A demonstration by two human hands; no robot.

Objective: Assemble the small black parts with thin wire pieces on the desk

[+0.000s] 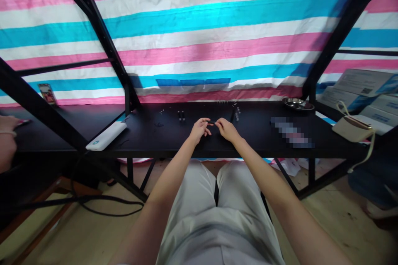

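Over the black table (pixel 149 138), my left hand (pixel 198 130) and my right hand (pixel 227 129) meet at a small, dark, thin stick-like piece (pixel 211 123). Fingers of both hands pinch it, one at each end; its exact kind is too small to make out. Left of my left hand stand two short black-and-white tube-like pieces (pixel 181 116). Beyond my right hand lie several small clear-and-grey pieces (pixel 238 114) in a row, with a thin dark stick (pixel 232 114) beside them. A few dark bits (pixel 159 124) lie farther left.
A white power-strip-like box (pixel 106 136) is at the left and a round metal dish (pixel 298 104) at the back right. Nearer are a blurred-out patch (pixel 292 133) and a beige purse (pixel 353 127). Black frame posts (pixel 105 37) flank the table. Another person's hand (pixel 9 126) shows far left.
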